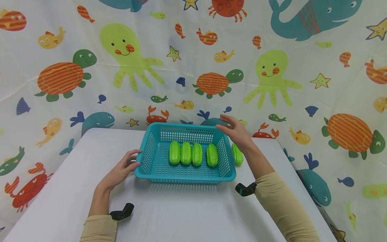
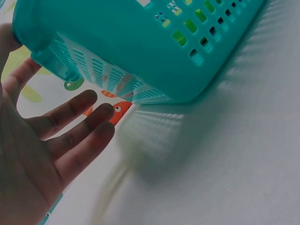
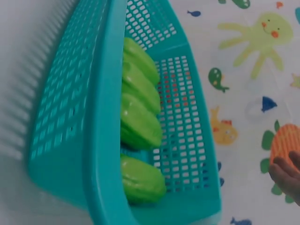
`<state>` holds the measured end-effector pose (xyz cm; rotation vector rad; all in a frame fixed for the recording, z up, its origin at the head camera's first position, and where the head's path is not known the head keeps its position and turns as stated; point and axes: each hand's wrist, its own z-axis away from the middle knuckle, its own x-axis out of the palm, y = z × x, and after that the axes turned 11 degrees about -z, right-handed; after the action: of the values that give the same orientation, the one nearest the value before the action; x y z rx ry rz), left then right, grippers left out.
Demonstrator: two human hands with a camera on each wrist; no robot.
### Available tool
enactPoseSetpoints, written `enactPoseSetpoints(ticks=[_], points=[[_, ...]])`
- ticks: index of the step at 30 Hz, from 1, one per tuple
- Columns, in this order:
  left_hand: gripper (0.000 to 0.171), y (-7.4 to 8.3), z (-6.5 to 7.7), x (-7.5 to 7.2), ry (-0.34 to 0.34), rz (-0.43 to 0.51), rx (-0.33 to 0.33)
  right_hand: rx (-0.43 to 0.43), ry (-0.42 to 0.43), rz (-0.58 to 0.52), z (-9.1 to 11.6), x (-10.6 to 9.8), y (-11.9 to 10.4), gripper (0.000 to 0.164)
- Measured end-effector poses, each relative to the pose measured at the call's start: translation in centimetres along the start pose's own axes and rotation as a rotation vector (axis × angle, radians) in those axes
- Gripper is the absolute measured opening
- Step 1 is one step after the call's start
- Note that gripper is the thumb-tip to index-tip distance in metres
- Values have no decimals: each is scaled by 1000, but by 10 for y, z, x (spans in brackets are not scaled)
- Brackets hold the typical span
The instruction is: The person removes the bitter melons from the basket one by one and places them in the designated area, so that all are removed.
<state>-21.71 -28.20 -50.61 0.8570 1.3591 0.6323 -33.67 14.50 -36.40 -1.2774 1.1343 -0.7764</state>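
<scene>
Basket (image 1: 187, 177) touches left grip (image 1: 121, 169); 4 green vegetables (image 1: 185, 153) inside.

Hanging beyond the left fingers (image 1: 133, 152) and right fingers (image 1: 227, 118), white printed cloth (image 1: 151, 50): green octopus (image 1: 130, 57) above the left, orange-shelled turtle (image 1: 212, 83) above the right. Beneath both, white counter (image 1: 181, 211).

L forearm (image 1: 101, 200) angled fwd & slightly inward; L hand (image 1: 121, 169) palm showing, fingers (image 2: 84, 152) spread, nearly straight. R arm (image 1: 258, 161) reaches diag. inward, farther fwd than L; R hand (image 1: 237, 134) raised, fingers loosely bent, gap betw. thumb & fingers.
</scene>
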Motion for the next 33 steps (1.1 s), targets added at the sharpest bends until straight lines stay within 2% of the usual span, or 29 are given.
enactPoseSetpoints(ticks=[6,11,22,27,33], points=[[57,5,-3,2,9,5,10,-21,-29,2,0,12,-8,67],[56,8,-4,4,27,0,15,5,-40,1,-1,23,-9,67],[52,8,-1,-2,66,-24,19,30,-96,8,-5,46,-8,63],[51,10,-1,-4,59,-35,17,33,-121,42,-11,51,-10,61],[52,10,0,-7,37,-48,12,61,-200,91,-24,58,-13,58]])
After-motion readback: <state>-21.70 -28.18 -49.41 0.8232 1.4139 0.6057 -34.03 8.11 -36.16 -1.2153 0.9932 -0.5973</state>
